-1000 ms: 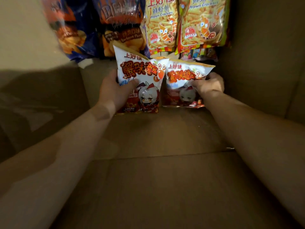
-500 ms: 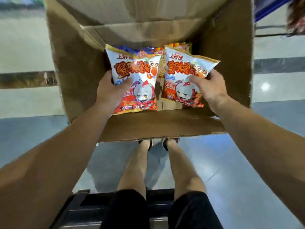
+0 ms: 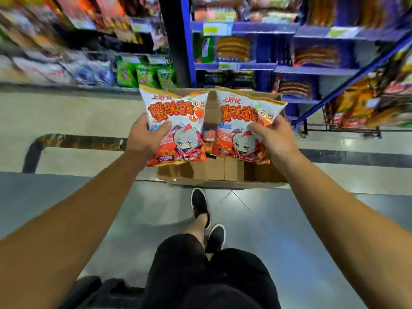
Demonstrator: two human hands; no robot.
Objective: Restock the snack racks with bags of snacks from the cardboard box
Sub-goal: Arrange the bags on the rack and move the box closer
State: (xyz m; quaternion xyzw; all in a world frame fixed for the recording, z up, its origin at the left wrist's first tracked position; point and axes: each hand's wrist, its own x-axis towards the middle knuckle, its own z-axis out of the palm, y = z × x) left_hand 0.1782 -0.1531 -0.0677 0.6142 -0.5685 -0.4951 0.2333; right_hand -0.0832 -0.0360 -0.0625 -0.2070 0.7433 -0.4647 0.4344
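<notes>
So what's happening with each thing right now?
Left snack bag: upright, lifted above the box, gripped by the left hand.
Right snack bag: upright, lifted, gripped by the right hand.
Cardboard box: open, on the floor.
Blue snack racks: stocked, blurred.

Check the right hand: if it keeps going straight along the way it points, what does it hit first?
The right hand, gripping a snack bag, points forward and up over the cardboard box. Likely first contact is the blue shelving behind the box, bag leading. Depth is unclear; floor may separate them.
</notes>
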